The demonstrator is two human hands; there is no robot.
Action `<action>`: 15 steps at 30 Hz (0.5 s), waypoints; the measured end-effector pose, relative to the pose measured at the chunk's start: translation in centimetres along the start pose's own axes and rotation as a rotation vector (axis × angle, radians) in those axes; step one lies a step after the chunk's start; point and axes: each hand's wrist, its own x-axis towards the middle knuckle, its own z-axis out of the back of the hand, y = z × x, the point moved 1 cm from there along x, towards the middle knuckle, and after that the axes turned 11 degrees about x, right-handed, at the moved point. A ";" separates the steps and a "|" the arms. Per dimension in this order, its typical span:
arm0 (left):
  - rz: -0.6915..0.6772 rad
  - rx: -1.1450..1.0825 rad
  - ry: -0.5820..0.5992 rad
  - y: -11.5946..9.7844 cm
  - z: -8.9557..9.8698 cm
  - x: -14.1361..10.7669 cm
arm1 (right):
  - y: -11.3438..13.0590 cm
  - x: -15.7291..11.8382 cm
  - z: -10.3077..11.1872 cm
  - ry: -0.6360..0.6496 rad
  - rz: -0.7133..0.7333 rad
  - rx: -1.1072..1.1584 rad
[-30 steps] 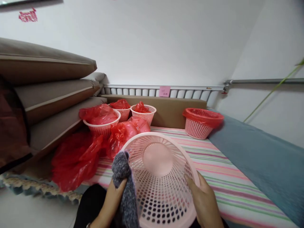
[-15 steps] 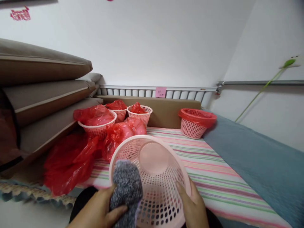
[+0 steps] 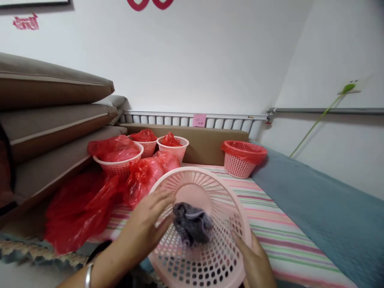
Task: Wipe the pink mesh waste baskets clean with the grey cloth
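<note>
A pink perforated basket [image 3: 198, 192] is tilted so that its mouth faces me. My right hand [image 3: 255, 256] grips its right rim, thumb inside and the other fingers behind. Inside the basket lies a crumpled dark grey cloth [image 3: 193, 224]. My left hand [image 3: 153, 220] is at the basket's left rim, beside the cloth, fingers apart with nothing in them.
Three pink baskets with red bags, one of them a basket [image 3: 120, 160], stand at the left near loose red plastic bags [image 3: 81, 212]. A bag-lined basket [image 3: 240, 166] is on the striped sheet [image 3: 279, 236] at the right. Stacked cushions [image 3: 54, 116] rise at far left.
My left hand has let go of the grey cloth, which now lies crumpled in the basket. The basket, still in my right hand, has turned slightly and shifted right.
</note>
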 end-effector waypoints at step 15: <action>0.506 -0.566 -0.022 0.1 -2.1 -3.6 | 5.4 -1.4 0.5 -0.044 0.648 -0.879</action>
